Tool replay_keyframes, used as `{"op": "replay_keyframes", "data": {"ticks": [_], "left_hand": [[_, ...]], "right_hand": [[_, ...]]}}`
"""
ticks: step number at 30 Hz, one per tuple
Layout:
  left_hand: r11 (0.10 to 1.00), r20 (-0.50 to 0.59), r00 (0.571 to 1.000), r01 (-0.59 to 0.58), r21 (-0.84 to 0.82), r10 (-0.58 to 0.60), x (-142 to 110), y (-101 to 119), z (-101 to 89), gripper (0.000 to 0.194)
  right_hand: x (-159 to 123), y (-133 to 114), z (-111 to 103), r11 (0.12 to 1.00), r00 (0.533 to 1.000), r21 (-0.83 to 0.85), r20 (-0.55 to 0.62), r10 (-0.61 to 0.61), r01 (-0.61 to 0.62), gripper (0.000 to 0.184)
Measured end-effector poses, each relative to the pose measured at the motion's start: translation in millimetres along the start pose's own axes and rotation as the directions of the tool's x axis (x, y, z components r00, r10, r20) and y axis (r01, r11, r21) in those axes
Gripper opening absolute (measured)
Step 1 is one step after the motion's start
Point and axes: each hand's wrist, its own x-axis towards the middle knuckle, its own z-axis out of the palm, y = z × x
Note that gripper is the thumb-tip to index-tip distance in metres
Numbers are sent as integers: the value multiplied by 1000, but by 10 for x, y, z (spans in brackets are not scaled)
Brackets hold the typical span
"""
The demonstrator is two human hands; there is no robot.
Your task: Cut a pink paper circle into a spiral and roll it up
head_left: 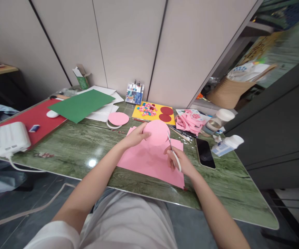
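My left hand (138, 135) pinches the left edge of a round pink paper disc (157, 132), holding it up above the table. White-handled scissors (175, 158) are in my right hand (177, 162), their blades at the disc's right edge. Whether the blades are parted is too small to tell. Beneath both hands lie sheets of pink paper (149, 162). Left of the disc, another pink paper circle (118, 118) rests on a white roll of tape (113, 125).
Yellow paper (137, 111) behind holds dark red circles (166, 110) and small coloured pieces. Pink scraps (189, 122), a phone (205, 153) and two bottles (227, 145) stand or lie right. Green paper (83, 103), red paper (41, 129) and a white power bank (11, 138) are left.
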Motion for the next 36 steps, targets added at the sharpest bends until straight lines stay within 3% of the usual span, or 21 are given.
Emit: {"op": "replay_keyframes", "data": {"ticks": [9,19,23,29,36], "left_hand": [[994,61,997,38,105,-45,-10,53,-5,35],[1000,37,999,11,-16,-10,0,-15,-10,34],[1000,17,1000,5,-18,-5,4,-39,-16,30],[999,7,1000,9,-36,-9,8,-16,-14,40],[999,42,999,14,29,-15,-15,48,-14,36]], "right_hand": [[-9,-5,2,1000,1000,-16,0,-25,25,31],[2,-12,5,1000,1000,-20,-3,-6,6,28],[3,-19,2,1000,1000,-19,1,2,-2,27],[5,-26,2,999,1000,-33,8,7,-7,26],[-10,-13,-1,1000,1000,-30,14,-8,8,29]]}}
